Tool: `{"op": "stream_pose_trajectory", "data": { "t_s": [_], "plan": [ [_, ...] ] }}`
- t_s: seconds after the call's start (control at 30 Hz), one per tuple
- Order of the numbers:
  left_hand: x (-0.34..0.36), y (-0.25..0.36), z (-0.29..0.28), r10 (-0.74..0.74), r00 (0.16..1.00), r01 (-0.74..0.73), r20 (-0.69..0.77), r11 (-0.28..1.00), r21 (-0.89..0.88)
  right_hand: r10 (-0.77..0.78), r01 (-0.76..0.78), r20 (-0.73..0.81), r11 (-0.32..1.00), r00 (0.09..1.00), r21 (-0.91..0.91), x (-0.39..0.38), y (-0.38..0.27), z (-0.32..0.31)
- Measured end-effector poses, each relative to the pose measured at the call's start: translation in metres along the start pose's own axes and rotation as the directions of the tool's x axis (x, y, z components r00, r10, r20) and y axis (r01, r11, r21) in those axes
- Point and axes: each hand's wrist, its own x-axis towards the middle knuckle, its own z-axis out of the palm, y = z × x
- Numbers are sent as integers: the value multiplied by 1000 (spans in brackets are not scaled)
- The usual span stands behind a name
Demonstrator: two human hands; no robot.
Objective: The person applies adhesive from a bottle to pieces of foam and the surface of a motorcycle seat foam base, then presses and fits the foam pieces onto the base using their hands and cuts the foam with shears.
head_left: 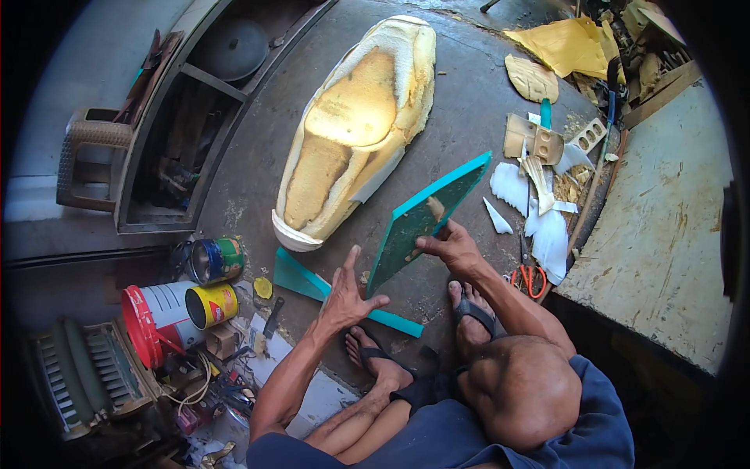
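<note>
My right hand [455,250] grips the lower right edge of a green foam sheet [418,223], which stands tilted up from the floor, dark on its face and bright teal along its edge. Close to the sheet's lower left edge, my left hand [349,297] has its thumb and fingers spread, holding nothing. Beneath that hand, a flat green foam piece [295,275] lies on the floor, partly hidden by the hand and the upright sheet. Beyond them rests a long, yellowed seat foam pad [351,109] with whitish edges and a hollowed top.
Orange-handled scissors [530,281], white foam scraps [509,187] and a yellow sheet [566,47] lie to the right, beside a worn board [656,227]. At left are a red-rimmed bucket [168,313], a yellow can [211,305] and a metal cabinet [211,80]. My sandalled feet flank the work.
</note>
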Motion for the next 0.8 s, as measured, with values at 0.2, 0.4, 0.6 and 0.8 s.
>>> {"op": "stream_pose_trajectory", "data": {
  "t_s": [0.2,0.4,0.6,0.8],
  "plan": [
    [-68,-89,-8,-243,966,191,83,896,401,-113,168,-337,976,935,138,-9,-34,-32],
    [-134,-88,-54,-541,838,414,-71,545,729,-393,520,-452,830,801,199,-22,-94,-104],
    [-78,5,-38,-47,991,89,-122,923,374,-252,363,-373,893,893,265,-14,-58,-53],
    [24,72,-23,-105,994,102,-21,988,-115,-22,29,-63,993,998,114,-13,-38,20]
  ]
}}
